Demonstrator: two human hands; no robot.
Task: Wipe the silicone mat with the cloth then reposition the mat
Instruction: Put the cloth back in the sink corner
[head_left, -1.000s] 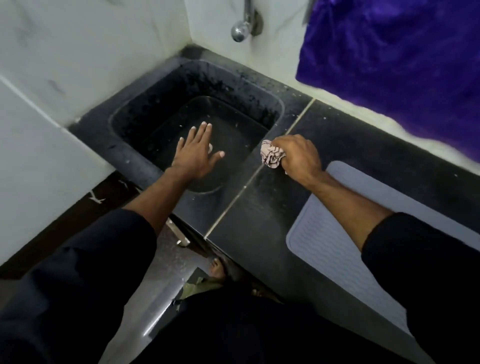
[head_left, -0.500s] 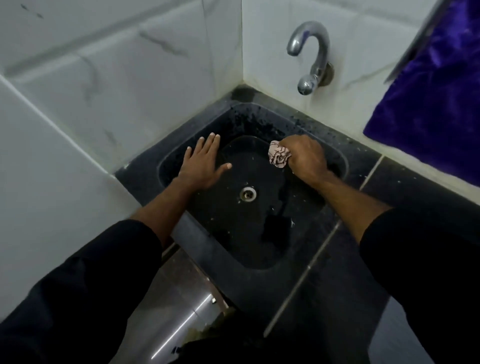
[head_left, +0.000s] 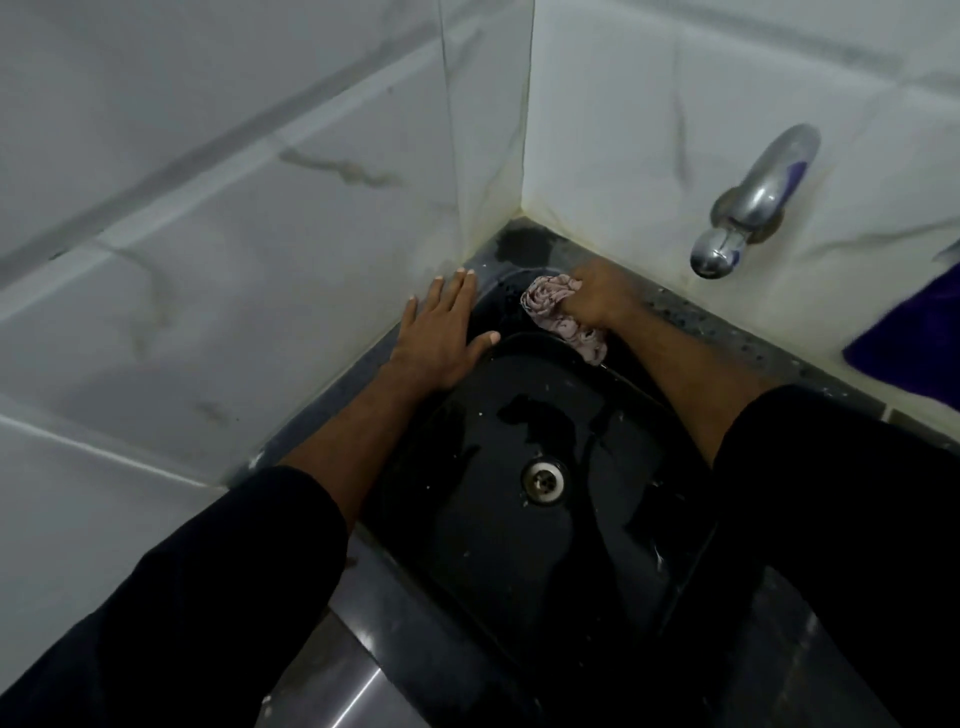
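Observation:
My right hand (head_left: 597, 299) is closed around a crumpled pale patterned cloth (head_left: 558, 314), holding it at the far rim of the black sink (head_left: 519, 519), near the wall corner. Part of the cloth hangs below my fist. My left hand (head_left: 441, 332) lies flat with fingers spread on the sink's left rim, next to the tiled wall. The silicone mat is out of view.
A chrome tap (head_left: 748, 208) sticks out of the white marble-tiled wall above the sink's right side. A drain (head_left: 544, 480) sits in the wet basin. A purple fabric (head_left: 914, 332) hangs at the right edge. A steel surface (head_left: 332, 696) lies below the counter.
My right hand carried the cloth from the counter beside the mat over the sink to its far rim. My left hand moved to the left rim. The view swung left and the mat left it.

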